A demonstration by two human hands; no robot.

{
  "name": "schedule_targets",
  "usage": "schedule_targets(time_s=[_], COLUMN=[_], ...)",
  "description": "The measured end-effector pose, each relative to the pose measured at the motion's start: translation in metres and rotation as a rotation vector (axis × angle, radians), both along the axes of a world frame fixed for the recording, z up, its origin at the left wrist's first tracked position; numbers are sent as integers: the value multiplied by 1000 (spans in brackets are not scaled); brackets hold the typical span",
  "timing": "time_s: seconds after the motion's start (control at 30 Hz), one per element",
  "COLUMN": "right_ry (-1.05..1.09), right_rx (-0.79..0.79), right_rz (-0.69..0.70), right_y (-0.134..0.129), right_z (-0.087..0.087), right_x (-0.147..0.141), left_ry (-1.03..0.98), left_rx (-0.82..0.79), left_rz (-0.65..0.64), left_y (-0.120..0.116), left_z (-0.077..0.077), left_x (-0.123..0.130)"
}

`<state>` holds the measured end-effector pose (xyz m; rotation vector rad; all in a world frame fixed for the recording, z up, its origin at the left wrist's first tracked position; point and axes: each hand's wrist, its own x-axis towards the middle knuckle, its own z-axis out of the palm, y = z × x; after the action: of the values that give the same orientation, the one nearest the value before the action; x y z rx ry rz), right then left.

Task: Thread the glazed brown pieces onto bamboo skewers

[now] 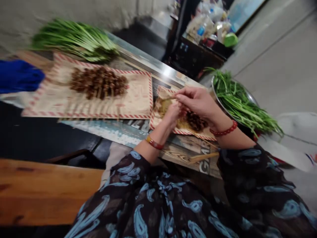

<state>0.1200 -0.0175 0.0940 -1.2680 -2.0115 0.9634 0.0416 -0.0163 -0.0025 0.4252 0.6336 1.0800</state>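
My left hand (173,112) and my right hand (194,100) meet above a small red-striped paper sheet (210,135). The fingertips of my right hand are pinched together just over the left one; what they hold is too small and blurred to name. My left hand's fingers are partly covered and smeared. Dark brown pieces (196,122) lie on the sheet under my right hand, and a yellowish-brown heap (163,105) sits left of my hands. A larger striped sheet (138,94) at the left bears a row of skewers with brown pieces (99,81).
Long green stalks (76,39) lie behind the large sheet. A metal bowl of greens (242,102) stands at the right. Thin sticks (204,157) rest near the table's front edge. Blue cloth (19,76) is far left, a wooden bench (47,191) front left.
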Motion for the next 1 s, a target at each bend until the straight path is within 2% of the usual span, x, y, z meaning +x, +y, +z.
schedule_targets(time_s=[0.07,0.13,0.2,0.33,0.43,0.57,0.77,1.0], right_ry=[-80,-193,-293,-403,-467,-582,-888,-998], right_rx=[40,74,77,65,89,157,330,471], right_rz=[-87,-145,-141,31,77,38,60,117], right_y=[-20,-42,-63,-94,-109,-122,-120,-117], right_z=[10,10,0,-32,-56,-77,-87,-101], right_x=[41,74,99,127,131,121,107,109], left_ry=[12,40,58,97,119,118,129,148], left_rx=[13,41,60,69,80,136,170,160], left_rz=[4,30,33,37,32,21,16,19], left_y=[6,10,10,10,10,10,10,11], left_z=[-10,-13,-12,-6,-5,-6,-7,-6], left_x=[10,12,9,5,6,5,1,2])
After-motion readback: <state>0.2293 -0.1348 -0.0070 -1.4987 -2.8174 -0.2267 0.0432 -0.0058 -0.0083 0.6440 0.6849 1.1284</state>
